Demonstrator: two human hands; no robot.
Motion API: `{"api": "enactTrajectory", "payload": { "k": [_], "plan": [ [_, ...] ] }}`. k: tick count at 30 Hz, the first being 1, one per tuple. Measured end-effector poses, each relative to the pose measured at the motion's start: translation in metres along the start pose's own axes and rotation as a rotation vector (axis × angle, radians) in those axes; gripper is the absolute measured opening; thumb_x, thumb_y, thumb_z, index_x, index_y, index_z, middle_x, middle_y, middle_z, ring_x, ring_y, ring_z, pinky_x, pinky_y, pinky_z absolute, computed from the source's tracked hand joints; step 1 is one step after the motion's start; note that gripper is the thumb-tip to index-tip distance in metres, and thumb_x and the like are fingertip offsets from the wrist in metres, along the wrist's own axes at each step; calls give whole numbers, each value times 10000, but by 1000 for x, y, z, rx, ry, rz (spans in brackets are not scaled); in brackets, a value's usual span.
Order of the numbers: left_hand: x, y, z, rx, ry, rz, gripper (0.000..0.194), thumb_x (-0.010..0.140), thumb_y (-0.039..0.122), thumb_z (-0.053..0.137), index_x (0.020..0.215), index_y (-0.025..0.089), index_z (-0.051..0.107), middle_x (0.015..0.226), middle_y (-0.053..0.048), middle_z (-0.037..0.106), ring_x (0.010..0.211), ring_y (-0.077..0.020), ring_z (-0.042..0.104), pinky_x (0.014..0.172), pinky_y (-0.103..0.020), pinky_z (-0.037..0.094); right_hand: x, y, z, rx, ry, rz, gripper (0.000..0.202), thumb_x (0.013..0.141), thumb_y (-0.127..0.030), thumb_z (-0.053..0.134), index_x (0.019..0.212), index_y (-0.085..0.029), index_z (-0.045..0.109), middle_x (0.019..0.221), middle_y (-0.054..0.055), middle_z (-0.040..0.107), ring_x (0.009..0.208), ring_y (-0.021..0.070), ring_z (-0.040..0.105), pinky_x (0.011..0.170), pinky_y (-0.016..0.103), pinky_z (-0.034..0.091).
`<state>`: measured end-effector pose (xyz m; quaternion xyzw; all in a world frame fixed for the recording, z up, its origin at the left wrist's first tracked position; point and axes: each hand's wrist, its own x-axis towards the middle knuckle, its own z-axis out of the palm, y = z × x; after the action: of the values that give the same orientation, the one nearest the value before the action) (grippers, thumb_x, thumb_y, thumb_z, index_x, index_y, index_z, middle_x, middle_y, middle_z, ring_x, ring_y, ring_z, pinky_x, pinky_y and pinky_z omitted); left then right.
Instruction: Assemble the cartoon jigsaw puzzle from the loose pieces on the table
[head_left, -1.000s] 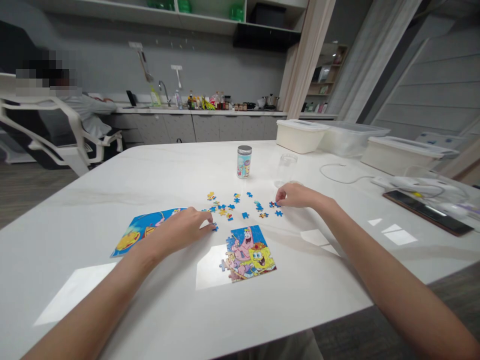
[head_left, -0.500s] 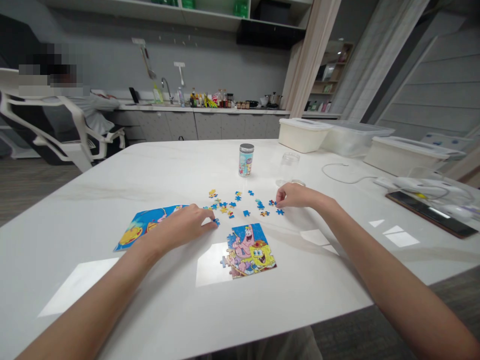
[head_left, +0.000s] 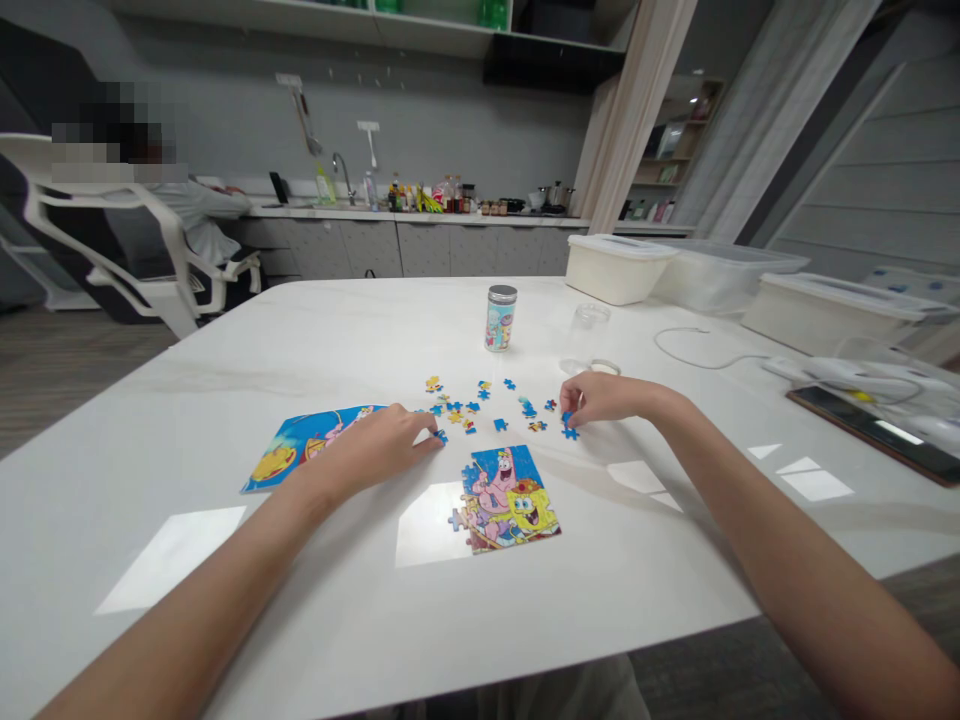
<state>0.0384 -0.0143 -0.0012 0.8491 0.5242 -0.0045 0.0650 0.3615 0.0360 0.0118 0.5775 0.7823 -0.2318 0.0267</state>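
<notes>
A partly joined cartoon puzzle [head_left: 514, 500] lies flat on the white table [head_left: 360, 620], its left edge uneven. Beyond it several loose pieces are scattered, among them a blue one [head_left: 500, 426]. My left hand [head_left: 397, 440] is closed at the fingertips on a small blue piece [head_left: 441, 436], left of the joined part. Under and behind that hand lies a picture sheet [head_left: 289, 445], partly hidden by my wrist. My right hand [head_left: 589, 398] pinches a blue piece [head_left: 567, 418], right at another blue piece [head_left: 571, 434] on the table.
A printed can [head_left: 500, 320] with a metal lid stands behind the pieces, a clear jar [head_left: 590, 328] to its right. Lidded bins [head_left: 619, 270], a cable and a phone [head_left: 877, 430] are on the right. A person sits in a white chair [head_left: 161, 235] at the far left.
The camera view has shifted slightly, moving the scene rightward. My right hand has come a little nearer, to the blue piece at the right of the group. My left hand keeps its place by its piece.
</notes>
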Motion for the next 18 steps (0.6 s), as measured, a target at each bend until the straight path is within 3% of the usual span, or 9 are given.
{"api": "enactTrajectory", "payload": {
  "k": [3,7,13,18],
  "plan": [
    [0,-1,0,-8,-3,5,352,902,448,395,1014,263,672,770,-82,648,723,-221,609,662,-332,455,-1,-9,0,97,4,-58,149,639,-216,662,777,-170,634,825,36,712,763,170,638,638,240,455],
    [-1,0,-2,-31,-6,6,346,903,436,397,1037,257,661,737,-72,636,730,-216,609,655,-312,443,-2,-27,6,425,-21,-125,230,690,-274,655,893,-165,650,797,40,712,703,146,634,543,223,424],
    [-3,4,-6,-81,30,-14,362,876,433,451,1130,242,624,666,-43,620,745,-217,602,667,-301,430,-10,-62,19,701,-21,-111,172,757,-295,646,854,-159,688,761,60,719,726,134,645,588,225,446],
    [-1,14,-6,-403,76,32,328,867,432,463,957,214,691,567,10,561,562,-128,496,582,-247,381,-15,-76,26,742,-12,-106,156,759,-293,660,855,-179,707,786,66,734,772,153,663,632,239,472]
  ]
}}
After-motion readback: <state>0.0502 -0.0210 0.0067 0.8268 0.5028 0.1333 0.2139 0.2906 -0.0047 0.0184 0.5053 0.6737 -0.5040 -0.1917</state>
